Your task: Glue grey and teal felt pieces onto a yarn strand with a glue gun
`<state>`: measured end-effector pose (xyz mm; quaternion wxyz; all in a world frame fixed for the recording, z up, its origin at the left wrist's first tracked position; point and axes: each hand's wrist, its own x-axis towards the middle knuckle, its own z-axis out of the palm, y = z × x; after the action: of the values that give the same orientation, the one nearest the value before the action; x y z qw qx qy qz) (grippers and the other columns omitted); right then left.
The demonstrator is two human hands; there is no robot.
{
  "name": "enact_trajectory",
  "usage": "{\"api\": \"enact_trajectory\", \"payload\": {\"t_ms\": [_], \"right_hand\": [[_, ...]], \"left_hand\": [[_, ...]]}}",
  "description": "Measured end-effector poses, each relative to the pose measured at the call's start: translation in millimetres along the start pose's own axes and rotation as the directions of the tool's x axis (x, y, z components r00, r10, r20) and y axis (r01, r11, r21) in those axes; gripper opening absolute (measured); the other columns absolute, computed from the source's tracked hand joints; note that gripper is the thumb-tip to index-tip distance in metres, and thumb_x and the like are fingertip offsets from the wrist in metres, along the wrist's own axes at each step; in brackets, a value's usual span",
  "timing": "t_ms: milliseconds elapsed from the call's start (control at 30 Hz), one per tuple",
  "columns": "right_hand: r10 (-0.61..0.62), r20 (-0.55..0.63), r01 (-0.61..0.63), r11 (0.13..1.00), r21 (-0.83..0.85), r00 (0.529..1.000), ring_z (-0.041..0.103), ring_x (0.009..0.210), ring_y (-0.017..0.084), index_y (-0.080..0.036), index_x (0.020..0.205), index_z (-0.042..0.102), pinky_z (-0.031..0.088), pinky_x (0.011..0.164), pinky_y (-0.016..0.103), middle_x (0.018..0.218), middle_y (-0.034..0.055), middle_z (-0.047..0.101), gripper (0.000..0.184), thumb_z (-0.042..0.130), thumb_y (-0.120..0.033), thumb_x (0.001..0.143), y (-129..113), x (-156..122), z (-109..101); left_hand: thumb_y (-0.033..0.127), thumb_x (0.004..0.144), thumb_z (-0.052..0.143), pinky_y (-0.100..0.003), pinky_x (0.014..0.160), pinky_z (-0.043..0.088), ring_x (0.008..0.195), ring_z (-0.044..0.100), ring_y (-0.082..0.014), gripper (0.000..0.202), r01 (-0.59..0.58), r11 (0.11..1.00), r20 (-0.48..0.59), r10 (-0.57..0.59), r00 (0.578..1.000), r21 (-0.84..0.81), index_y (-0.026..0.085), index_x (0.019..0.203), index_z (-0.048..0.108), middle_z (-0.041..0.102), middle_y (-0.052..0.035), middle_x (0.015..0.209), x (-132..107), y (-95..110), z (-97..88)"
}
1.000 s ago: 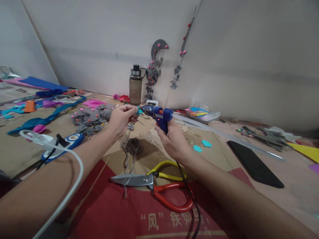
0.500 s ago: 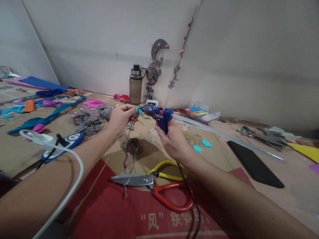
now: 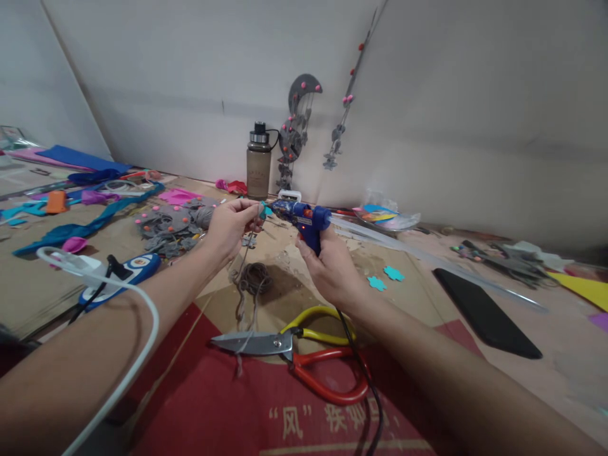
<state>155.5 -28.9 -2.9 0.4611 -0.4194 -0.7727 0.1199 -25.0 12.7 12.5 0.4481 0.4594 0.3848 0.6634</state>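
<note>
Between the thumb and fingers of my left hand [image 3: 234,229] is pinched a small turquoise felt piece [image 3: 266,211]. From that hand a grey-brown cord runs down to a coil of yarn [image 3: 255,278] on the cardboard. My right hand [image 3: 332,266] is wrapped round the handle of a blue hot glue gun [image 3: 308,221], its nozzle pointing left at the felt, very near or touching it; I cannot tell which. A long clear glue stick [image 3: 380,238] sticks out of the gun's back. Two turquoise felt flowers [image 3: 377,284] lie right of my right hand.
Scissors [image 3: 275,344] with yellow and red handles lie in front, with the gun's black cable across them. A black phone [image 3: 484,313] lies at the right. A bottle [image 3: 259,164] stands by the wall. Grey felt garlands [image 3: 175,225] are heaped at the left. A white cable [image 3: 152,323] crosses my left forearm.
Both hands stay almost still, with the glue gun's nozzle held at the turquoise felt. The hanging grey string by the wall has swung slightly.
</note>
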Motion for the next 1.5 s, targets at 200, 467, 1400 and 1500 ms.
{"api": "enact_trajectory", "payload": {"t_ms": [200, 467, 1400, 1500], "right_hand": [[0.006, 0.006, -0.006, 1.0, 0.013, 1.0, 0.057, 0.09, 0.024, -0.017, 0.112, 0.05, 0.045, 0.082, 0.041, 0.101, 0.0121, 0.062, 0.029, 0.046, -0.024, 0.084, -1, 0, 0], [0.037, -0.015, -0.036, 0.998, 0.051, 0.999, 0.056, 0.085, 0.023, -0.019, 0.111, 0.051, 0.045, 0.079, 0.041, 0.098, 0.0106, 0.062, 0.028, 0.049, -0.026, 0.083, 1, -1, 0], [0.27, 0.011, -0.228, 0.832, -0.505, 0.963, 0.056, 0.068, 0.02, -0.02, 0.062, 0.052, 0.039, 0.062, 0.032, 0.065, 0.0087, 0.058, 0.027, 0.056, -0.042, 0.076, 59, 14, -20], [0.121, -0.028, -0.124, 0.962, -0.244, 0.992, 0.052, 0.069, 0.017, -0.02, 0.072, 0.05, 0.04, 0.066, 0.031, 0.073, 0.0046, 0.057, 0.017, 0.05, -0.033, 0.081, 32, 12, -14]], "left_hand": [[0.021, 0.057, 0.075, -0.019, 0.042, 0.038, 0.044, 0.049, -0.0072, 0.018, 0.004, 1.0, 0.0, -0.004, 1.0, 0.003, 0.011, 0.062, 0.06, 0.055, 0.0011, 0.05, 0, 2, 0.8], [0.022, 0.057, 0.075, -0.02, 0.043, 0.038, 0.044, 0.049, -0.007, 0.019, 0.0, 1.0, -0.006, 0.0, 1.0, 0.01, 0.012, 0.062, 0.059, 0.054, 0.0013, 0.05, -1, 1, 0.5], [0.027, 0.066, 0.07, -0.02, 0.05, 0.036, 0.054, 0.048, -0.0093, 0.017, -0.303, 0.827, 0.135, 0.272, 0.953, 0.474, 0.016, 0.079, 0.072, 0.063, -0.001, 0.064, -8, -5, -0.8], [0.028, 0.067, 0.07, -0.021, 0.054, 0.038, 0.058, 0.051, -0.011, 0.016, -0.333, 0.801, 0.154, 0.295, 0.943, 0.498, 0.017, 0.079, 0.072, 0.065, -0.002, 0.068, -12, -3, 1.1]]}}
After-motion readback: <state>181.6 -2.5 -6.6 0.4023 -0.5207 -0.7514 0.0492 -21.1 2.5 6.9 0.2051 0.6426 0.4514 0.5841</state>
